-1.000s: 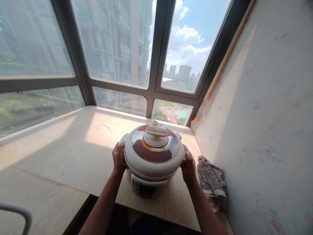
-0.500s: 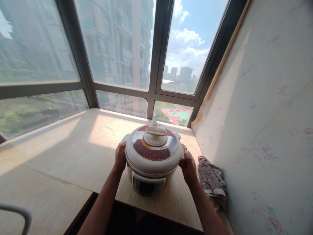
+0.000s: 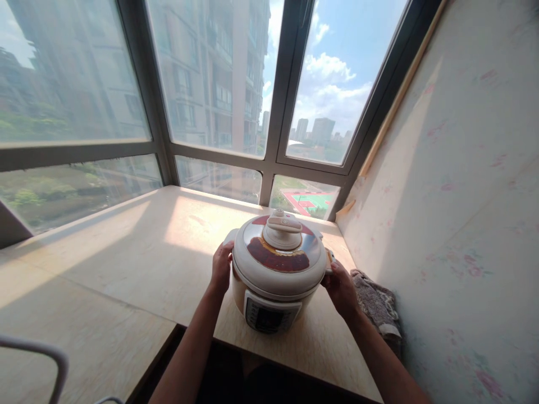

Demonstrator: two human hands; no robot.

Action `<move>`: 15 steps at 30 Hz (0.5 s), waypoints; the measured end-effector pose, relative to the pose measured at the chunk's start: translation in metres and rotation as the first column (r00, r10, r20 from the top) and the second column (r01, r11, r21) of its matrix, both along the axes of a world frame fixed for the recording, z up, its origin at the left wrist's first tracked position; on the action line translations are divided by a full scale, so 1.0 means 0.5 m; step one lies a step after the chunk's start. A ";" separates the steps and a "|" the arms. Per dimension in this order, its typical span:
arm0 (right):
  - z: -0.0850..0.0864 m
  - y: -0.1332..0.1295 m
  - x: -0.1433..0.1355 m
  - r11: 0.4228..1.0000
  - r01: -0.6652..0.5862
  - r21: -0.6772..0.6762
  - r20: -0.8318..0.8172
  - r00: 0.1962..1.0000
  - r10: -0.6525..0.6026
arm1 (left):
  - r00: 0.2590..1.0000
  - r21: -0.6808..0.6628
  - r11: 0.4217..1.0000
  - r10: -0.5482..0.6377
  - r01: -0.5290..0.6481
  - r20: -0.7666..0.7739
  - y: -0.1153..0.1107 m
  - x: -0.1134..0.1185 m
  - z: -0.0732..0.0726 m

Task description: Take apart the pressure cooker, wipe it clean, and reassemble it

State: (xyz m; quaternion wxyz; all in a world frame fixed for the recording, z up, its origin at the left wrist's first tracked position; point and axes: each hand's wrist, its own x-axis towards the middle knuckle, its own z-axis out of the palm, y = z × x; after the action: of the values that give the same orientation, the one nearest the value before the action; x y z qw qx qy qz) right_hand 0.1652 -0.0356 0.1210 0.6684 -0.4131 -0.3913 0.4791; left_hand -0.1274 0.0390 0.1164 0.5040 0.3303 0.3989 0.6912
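Gripping a lidded cooker [image 3: 275, 283] by its side handles [image 3: 229, 237]: left hand [image 3: 222, 268], right hand [image 3: 341, 287], fingers curled, partly hidden. Cooker seemingly on tabletop [image 3: 147, 275], near front edge. Change: view shifted slightly; cooker's placing apparently unaltered, hold kept.

1. Chunky white cooker [image 3: 275, 280], lid [image 3: 278, 257] on, left hand [image 3: 221, 266] and right hand [image 3: 342, 287] each grabbing a side handle [image 3: 231, 237].
2. It's right by the near edge of a pale ledge [image 3: 138, 269].
3. Scrunched-up towel [image 3: 376, 303] on the right, beside the flowery wall [image 3: 475, 213].
4. Big windows [image 3: 210, 84] on the far side.
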 end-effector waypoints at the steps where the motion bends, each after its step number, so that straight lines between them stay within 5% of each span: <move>1: 0.003 -0.001 0.000 1.000 -0.024 -0.005 -0.025 0.999 0.024 | 1.000 0.003 1.000 -0.004 0.004 -0.003 0.003 -0.002 -0.005; 8: 0.038 -0.004 0.062 0.957 -0.142 -0.251 0.176 0.966 0.190 | 0.995 0.002 0.997 -0.077 0.077 -0.056 0.018 -0.016 -0.020; 11: 0.078 -0.005 0.096 0.934 0.040 -0.355 0.419 0.900 0.121 | 0.993 0.008 0.996 -0.084 0.085 -0.080 0.020 -0.019 -0.019; 15: 0.155 0.000 0.077 0.954 0.301 -0.016 0.659 0.720 -0.216 | 0.994 0.031 0.998 -0.058 0.061 -0.097 0.022 -0.017 -0.018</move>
State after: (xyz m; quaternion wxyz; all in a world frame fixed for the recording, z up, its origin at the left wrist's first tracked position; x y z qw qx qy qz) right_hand 0.2038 -0.0358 0.1986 0.5243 -0.6440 -0.5071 0.2306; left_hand -0.1361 0.0498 0.1074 0.4990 0.3834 0.4009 0.6658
